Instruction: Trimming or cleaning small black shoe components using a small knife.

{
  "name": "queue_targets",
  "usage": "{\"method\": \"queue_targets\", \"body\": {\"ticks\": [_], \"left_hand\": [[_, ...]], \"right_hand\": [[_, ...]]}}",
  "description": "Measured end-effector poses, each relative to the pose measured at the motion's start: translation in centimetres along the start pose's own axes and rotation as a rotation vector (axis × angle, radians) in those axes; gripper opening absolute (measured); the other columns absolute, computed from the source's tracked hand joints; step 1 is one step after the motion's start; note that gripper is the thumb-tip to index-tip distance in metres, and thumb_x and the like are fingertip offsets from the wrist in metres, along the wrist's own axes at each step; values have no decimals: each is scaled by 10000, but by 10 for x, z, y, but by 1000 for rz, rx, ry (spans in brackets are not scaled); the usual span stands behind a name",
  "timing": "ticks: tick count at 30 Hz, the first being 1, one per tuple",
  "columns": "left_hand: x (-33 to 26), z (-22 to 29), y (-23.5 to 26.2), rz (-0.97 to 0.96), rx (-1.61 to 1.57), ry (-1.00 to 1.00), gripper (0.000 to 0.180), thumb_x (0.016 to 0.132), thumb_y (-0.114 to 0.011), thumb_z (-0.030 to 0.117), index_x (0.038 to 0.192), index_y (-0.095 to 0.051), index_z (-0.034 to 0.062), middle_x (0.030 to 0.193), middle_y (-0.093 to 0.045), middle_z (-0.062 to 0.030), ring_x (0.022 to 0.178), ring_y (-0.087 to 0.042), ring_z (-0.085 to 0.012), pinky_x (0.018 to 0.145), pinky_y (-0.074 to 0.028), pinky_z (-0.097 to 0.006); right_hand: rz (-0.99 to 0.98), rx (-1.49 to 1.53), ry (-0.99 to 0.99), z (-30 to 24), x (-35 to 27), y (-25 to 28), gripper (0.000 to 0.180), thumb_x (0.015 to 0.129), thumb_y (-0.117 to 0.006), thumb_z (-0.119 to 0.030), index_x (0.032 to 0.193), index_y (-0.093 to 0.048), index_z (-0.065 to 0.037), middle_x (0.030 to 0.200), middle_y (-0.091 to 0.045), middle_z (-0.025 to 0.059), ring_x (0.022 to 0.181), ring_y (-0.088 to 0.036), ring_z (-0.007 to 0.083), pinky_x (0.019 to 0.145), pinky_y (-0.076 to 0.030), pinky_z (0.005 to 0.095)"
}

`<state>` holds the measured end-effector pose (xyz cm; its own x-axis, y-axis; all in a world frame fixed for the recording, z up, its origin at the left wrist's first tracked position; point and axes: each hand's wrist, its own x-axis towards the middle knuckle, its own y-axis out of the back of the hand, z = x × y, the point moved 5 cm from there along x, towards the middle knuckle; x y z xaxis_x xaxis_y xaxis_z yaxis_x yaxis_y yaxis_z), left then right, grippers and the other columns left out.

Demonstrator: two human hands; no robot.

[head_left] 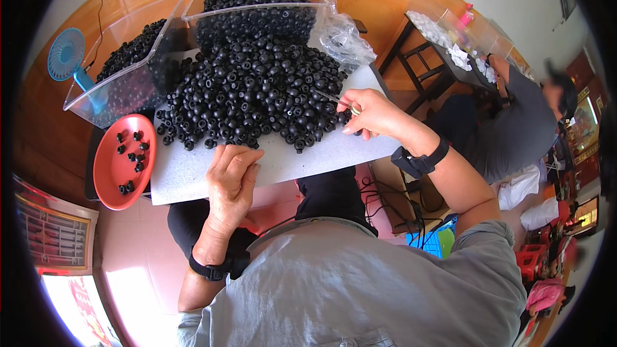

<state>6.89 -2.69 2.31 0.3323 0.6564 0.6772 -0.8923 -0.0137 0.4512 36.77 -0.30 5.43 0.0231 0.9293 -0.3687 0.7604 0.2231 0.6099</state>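
A big heap of small black round rubber parts covers the far half of a white board. My right hand holds thin metal tweezers, whose tip points left into the heap's right edge. My left hand rests at the board's near edge with its fingers curled, just below the heap; whether a part sits between the fingers is hidden. A red oval plate at the left holds several black parts.
Two clear plastic bins full of the same black parts stand behind the heap. A blue hand fan is at the far left, a clear plastic bag at the right. Another person sits at a side table to the right.
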Motion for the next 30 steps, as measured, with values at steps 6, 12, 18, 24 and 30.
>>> {"method": "queue_targets", "body": {"ticks": [6,12,18,24,30], "left_hand": [[1,0,-2,-7,-7,7,234,776,-682,-65,989,-686,31,933,-651,-102,820,-593,-295,723,-504,-385],[5,18,-20,-54,229,-122,535,680,-856,116,1162,-640,31,884,-628,-108,794,-585,-284,686,-488,-407],[30,31,-57,-119,280,-150,671,666,-879,221,1238,-589,23,859,-646,-88,783,-609,-277,699,-482,-401],[41,31,-70,-111,314,-161,627,671,-876,210,1205,-599,34,806,-636,-87,760,-624,-281,684,-504,-402],[41,29,-70,-71,310,-162,573,676,-874,196,1163,-624,31,777,-621,-83,721,-614,-278,661,-502,-404]], "right_hand": [[38,-28,-21,5,-6,-3,436,761,-805,-29,1153,-613,-30,752,-592,17,468,-594,108,377,-381,246],[-4,70,-7,-4,-12,-20,407,771,-790,-22,1133,-604,-27,750,-614,35,482,-621,122,372,-389,251],[48,133,38,-11,-15,-33,390,762,-780,-8,1106,-597,-17,739,-625,43,473,-609,130,368,-384,244],[95,237,121,-17,-17,-40,402,745,-780,-1,1111,-614,-22,750,-623,52,492,-618,139,373,-412,270],[120,371,166,-11,-25,-38,408,799,-774,-38,1171,-607,-24,840,-631,32,594,-638,110,410,-391,225]]}}
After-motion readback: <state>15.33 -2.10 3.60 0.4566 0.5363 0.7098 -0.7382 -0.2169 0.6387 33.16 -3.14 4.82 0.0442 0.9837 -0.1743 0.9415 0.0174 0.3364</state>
